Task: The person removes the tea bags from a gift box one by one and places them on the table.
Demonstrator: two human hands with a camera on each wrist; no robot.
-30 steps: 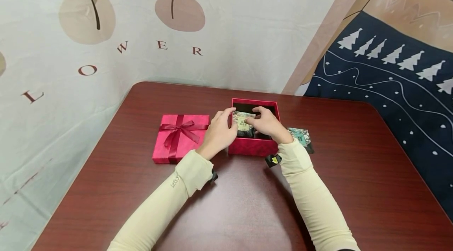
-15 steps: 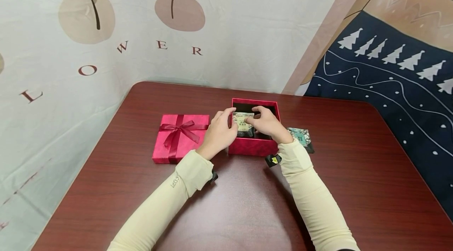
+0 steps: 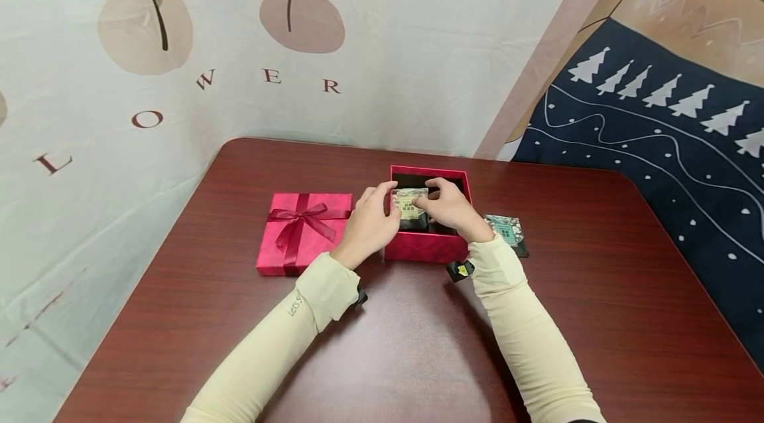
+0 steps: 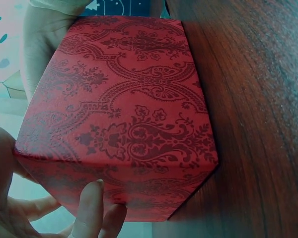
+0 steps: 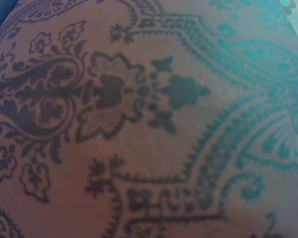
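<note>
An open red box (image 3: 425,248) with a dark inside stands near the table's back edge. My left hand (image 3: 371,221) holds its left end. In the left wrist view, the thumb is at the box's top corner and the fingers (image 4: 91,208) lie along the outer wall. Inside, at the left, sits a small sachet (image 3: 408,211), black below with a floral top and pale yellow label. My right hand (image 3: 451,209) reaches over the front rim, thumb on the sachet's right part; its lower fingers are hidden inside the box. The right wrist view holds only the patterned box wall (image 5: 144,148), close up.
Left of the box lies its pink-red lid (image 3: 280,250), tied with a ribbon bow (image 3: 304,219). Another sachet (image 3: 507,231), with a teal label, lies on the brown table (image 3: 585,277) right of the box. A printed cloth (image 3: 388,78) hangs behind the table.
The sachet in the box has shifted very slightly to the left under my right thumb. Both hands, the box, the lid and the other sachet stay in place.
</note>
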